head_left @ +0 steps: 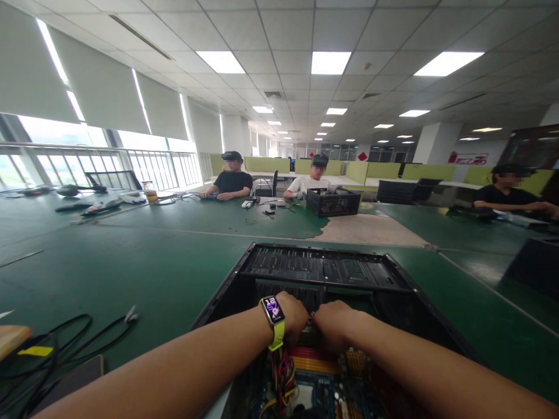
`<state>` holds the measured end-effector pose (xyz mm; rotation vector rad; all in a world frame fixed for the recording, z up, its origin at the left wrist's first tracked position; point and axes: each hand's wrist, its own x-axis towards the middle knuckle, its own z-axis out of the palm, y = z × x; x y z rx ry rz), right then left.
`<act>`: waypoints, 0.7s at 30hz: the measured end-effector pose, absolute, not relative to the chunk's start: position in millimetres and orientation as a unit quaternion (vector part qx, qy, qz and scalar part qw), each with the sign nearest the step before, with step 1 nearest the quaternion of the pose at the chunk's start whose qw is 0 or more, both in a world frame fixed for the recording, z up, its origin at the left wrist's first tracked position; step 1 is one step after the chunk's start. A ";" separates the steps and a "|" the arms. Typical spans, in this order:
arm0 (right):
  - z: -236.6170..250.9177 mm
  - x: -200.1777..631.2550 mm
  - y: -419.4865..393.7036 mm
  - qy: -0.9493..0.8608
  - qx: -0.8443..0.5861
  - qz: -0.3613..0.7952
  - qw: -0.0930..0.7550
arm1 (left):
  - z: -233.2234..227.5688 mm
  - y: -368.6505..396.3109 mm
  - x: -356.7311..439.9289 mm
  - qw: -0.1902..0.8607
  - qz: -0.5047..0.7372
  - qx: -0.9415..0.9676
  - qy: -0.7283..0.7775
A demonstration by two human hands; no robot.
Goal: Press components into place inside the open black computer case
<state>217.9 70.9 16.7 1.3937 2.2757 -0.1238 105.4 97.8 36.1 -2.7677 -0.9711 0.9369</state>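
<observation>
Low in the frame's centre, both hands, left hand (pixel 292 317) and right hand (pixel 334 325), reach into the open computer case (pixel 323 270) lying flat on the counter (pixel 131 262) for access, fingers hidden, grip unclear.

The computer case (pixel 323 269) is black, and the board (pixel 314 396) inside it is blue with a band of red and yellow strips; the wires (pixel 283 372) near the left hand (pixel 292 317) are red, yellow and black. The watch (pixel 273 311) on that wrist has a bright yellow-green strap and a dark face with pale figures. The table (pixel 144 256) is dark green with a bare tan patch (pixel 371 230), the cables (pixel 65 337) on it are black, and the crate (pixel 332 202) farther off is black too.
</observation>
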 end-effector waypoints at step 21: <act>18.2 214.6 66.8 0.830 0.504 -0.057 0.230 | 34.6 95.9 108.1 0.018 0.306 -0.910 -0.279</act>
